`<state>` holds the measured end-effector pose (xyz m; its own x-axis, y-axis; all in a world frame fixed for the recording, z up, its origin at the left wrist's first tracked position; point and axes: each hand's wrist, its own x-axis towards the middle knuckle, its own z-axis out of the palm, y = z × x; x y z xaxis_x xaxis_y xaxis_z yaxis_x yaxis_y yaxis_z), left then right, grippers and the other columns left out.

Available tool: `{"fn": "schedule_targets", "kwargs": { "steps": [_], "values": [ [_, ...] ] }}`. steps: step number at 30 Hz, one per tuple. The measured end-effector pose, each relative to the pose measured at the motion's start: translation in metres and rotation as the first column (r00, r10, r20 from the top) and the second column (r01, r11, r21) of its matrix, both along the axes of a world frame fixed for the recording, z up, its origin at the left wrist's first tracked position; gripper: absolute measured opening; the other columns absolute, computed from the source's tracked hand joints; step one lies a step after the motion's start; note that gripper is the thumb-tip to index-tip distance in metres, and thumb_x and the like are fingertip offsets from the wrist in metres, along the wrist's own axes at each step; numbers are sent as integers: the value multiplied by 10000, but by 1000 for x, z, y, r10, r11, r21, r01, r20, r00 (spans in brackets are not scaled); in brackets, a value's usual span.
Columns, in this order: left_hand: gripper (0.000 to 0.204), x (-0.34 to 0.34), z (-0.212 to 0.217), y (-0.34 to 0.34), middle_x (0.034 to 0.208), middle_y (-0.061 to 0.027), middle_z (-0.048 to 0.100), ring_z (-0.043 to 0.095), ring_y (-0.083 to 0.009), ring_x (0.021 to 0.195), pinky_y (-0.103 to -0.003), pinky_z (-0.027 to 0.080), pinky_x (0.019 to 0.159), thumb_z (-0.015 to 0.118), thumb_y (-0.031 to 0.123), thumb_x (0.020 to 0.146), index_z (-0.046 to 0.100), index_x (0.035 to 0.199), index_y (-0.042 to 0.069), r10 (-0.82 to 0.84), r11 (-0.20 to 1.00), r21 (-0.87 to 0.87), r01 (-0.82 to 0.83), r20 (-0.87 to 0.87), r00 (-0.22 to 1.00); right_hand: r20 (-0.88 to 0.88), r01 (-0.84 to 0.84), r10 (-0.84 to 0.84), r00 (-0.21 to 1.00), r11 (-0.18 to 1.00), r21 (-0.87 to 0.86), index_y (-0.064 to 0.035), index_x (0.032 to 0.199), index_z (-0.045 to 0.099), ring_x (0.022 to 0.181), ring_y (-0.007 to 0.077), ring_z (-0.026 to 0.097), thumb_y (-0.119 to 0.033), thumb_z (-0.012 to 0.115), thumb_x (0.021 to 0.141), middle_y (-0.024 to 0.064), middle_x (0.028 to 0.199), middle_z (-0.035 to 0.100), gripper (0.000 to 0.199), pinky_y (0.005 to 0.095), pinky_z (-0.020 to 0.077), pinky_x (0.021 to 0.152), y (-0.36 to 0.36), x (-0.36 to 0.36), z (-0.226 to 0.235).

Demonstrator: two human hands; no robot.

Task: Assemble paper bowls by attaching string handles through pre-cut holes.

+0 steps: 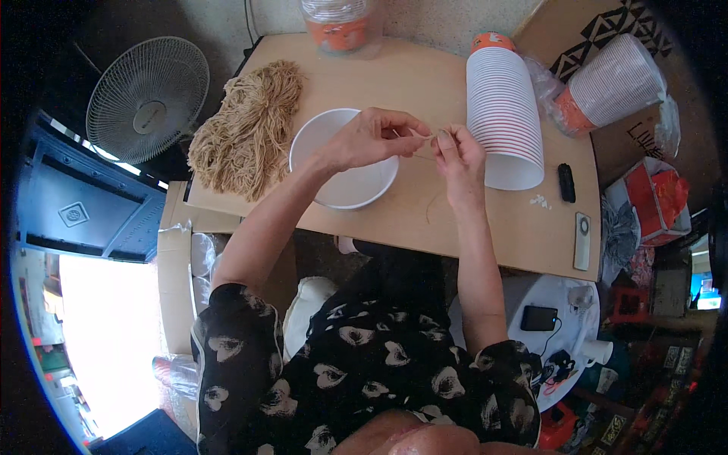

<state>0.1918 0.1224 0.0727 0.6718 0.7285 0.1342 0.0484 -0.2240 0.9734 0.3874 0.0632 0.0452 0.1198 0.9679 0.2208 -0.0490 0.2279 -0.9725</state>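
Note:
My left hand [381, 138] reaches over the rim of a white bowl [356, 199], its fingers closed in a pinch. Just to its right, my right hand [459, 154] pinches with thumb against fingers. The fingertips of both hands meet over the table, closed on a thin pale strand [429, 138]; most of it is hidden by the fingers. At the left of the bowl lies a big heap of tan strings [254, 125]. Beside my right hand, a long stack of white paper cups [504, 114] lies on its side, its open mouth toward me.
On the tan table [394, 224], small white bits [540, 201], a black object [566, 183] and a grey-white device [582, 241] lie at the right. Wrapped cup stacks stand at the back [339, 26] and right [610, 83]. A fan [148, 106] stands far left.

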Motion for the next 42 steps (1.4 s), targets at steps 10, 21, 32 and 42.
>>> {"fn": "schedule_targets", "kwargs": {
  "steps": [10,21,32,42],
  "values": [
    [146,-5,-1,-18,848,-25,725,645,-85,756,-257,537,716,721,143,917,747,988,19,87,960,276,-53,-115,990,222,-1,-23,975,994,106,-5,960,658,657,13,516,-72,687,925,-52,737,593,81,187,387,555,-21,3,-1],
    [90,-29,-20,-31,891,-121,703,692,-248,796,-350,561,746,715,80,828,732,887,14,172,805,589,-65,-127,977,110,57,-57,992,998,7,6,917,705,675,3,538,20,727,864,-48,765,635,59,165,416,609,-41,18,-7],
    [241,-48,-14,-20,1268,-120,651,685,-288,1026,-390,553,893,693,74,806,682,1045,45,130,773,634,29,-203,971,-189,179,-160,969,980,88,-2,947,697,640,23,511,-11,736,859,-25,795,641,97,160,355,567,-54,6,-10],
    [305,17,-6,-10,1399,-194,557,604,-376,1205,-432,502,1004,712,59,796,712,1101,81,156,732,676,85,-287,945,-457,-79,96,884,995,56,1,1070,664,593,57,479,-113,719,841,-36,713,546,262,215,385,526,-57,73,-37]
  ]
}}
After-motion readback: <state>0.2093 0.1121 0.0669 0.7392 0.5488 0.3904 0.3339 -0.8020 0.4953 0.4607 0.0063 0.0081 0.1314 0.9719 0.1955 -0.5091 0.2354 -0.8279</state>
